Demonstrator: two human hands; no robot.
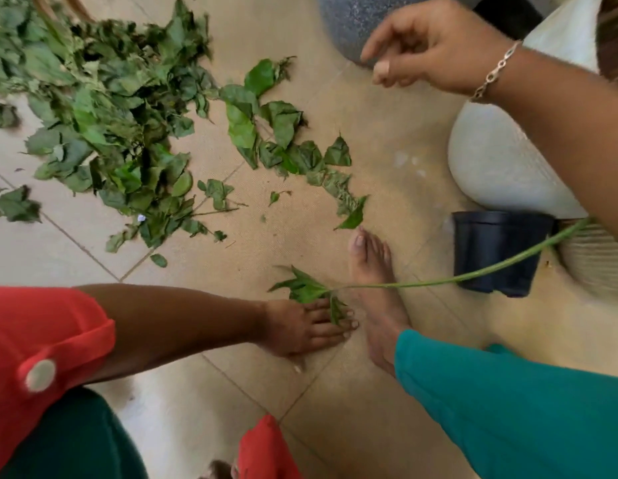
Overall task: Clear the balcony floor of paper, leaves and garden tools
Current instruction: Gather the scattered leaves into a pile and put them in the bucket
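Leaves: a large loose heap (pixel 103 108) lay across the upper left of the frame, with a trail of strays (pixel 290 146) running toward the centre.
Stalk: one long green stem (pixel 439 280) with a leaf at its tip crossed the lower centre, its far end hidden behind the right arm.
Left hand (pixel 307 326): low at the floor, lower centre, fingers together and flat on the stem's leaf; whether it gripped the leaf could not be told.
Right hand (pixel 435 46): raised at upper right, fingers loosely apart, holding nothing visible.
Progress: judged early; most leaves still lay on the tiled floor (pixel 387 140).
Left to do: gathering the heap, the strays and perhaps the small black pot (pixel 497 250).
Unclear: no paper or garden tools could be made out; the heap's upper left edge was cut off and blurred.
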